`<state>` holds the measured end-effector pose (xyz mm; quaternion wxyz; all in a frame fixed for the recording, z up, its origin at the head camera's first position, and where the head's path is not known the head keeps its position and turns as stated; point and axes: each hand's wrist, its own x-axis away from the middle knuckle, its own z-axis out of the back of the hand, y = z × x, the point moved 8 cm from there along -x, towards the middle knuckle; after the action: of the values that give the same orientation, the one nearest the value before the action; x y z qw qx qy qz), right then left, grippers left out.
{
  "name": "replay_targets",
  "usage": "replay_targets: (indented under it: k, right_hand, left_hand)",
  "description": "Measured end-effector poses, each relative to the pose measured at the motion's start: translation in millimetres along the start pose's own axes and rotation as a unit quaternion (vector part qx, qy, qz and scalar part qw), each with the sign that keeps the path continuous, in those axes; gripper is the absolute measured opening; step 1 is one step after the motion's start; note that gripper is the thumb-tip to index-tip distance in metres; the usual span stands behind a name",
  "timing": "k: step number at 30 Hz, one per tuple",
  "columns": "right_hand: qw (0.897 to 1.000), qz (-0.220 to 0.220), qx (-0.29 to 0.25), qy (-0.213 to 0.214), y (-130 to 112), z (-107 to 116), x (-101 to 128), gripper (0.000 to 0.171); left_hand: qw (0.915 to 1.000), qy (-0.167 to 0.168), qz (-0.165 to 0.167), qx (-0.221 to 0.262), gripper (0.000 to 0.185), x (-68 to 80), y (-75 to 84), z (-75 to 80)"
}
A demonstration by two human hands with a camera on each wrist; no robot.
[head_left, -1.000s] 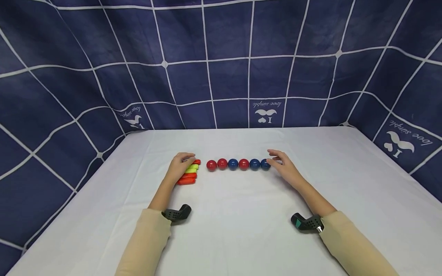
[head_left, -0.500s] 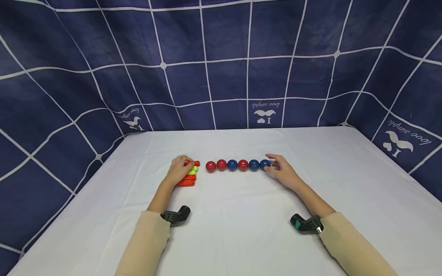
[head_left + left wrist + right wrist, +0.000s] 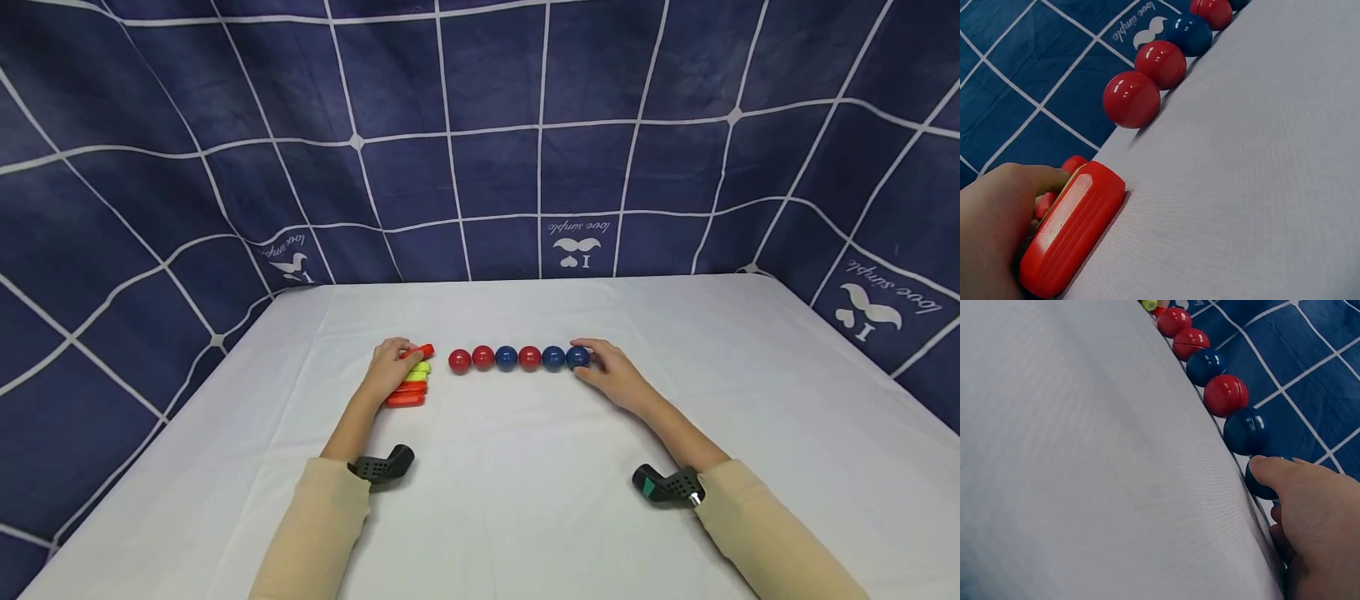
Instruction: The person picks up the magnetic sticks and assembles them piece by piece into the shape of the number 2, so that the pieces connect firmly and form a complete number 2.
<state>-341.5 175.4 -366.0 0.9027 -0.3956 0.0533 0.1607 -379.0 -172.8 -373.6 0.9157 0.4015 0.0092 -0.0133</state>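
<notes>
Fingers (image 3: 592, 343) of our right hand (image 3: 617, 377) curl round the blue ball (image 3: 577, 357) ending a touching row of six red and blue balls (image 3: 506, 358) on the table (image 3: 525, 500). Our left hand (image 3: 388, 369) rests curled on a stack of red and yellow-green bars (image 3: 410, 387) just left of the row, apart from it. White cloth covers the table; navy cloth with a white grid (image 3: 480, 125) hangs behind and at both sides.
</notes>
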Motion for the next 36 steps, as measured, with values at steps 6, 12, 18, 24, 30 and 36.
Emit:
replay_targets:
  k: [6, 12, 18, 24, 30, 36]
  right_hand:
    - [1.000, -0.012, 0.002, -0.005, 0, -1, -1, 0.045]
    - [1.000, -0.025, 0.001, 0.003, -1, 0, -1, 0.044]
    - [1.000, -0.024, -0.005, 0.015, -1, 2, 0, 0.042]
    - [0.999, -0.034, -0.017, 0.021, 2, 4, 2, 0.047]
    - [0.993, -0.078, -0.062, 0.058, 7, 6, 9, 0.045]
    - [0.985, -0.092, -0.120, 0.080, 1, 3, 22, 0.045]
  left_hand:
    - [0.9964, 0.051, -0.006, 0.067, 0.042, 2.9, 11.2, 9.7]
    - [0.9861, 0.125, -0.104, 0.032, 0.037, 20.7, 56.8, 11.0]
    - [0.9780, 0.113, -0.168, 0.052, 0.032, 45.0, 106.0, -18.0]
    - [0.9808, 0.023, -0.160, 0.109, 0.028, 62.3, 119.3, -67.1]
    - [0.9803, -0.050, -0.126, 0.144, 0.027, 65.5, 111.9, -98.3]
    - [0.9755, -0.067, -0.087, 0.191, 0.028, 57.6, 101.7, -103.8]
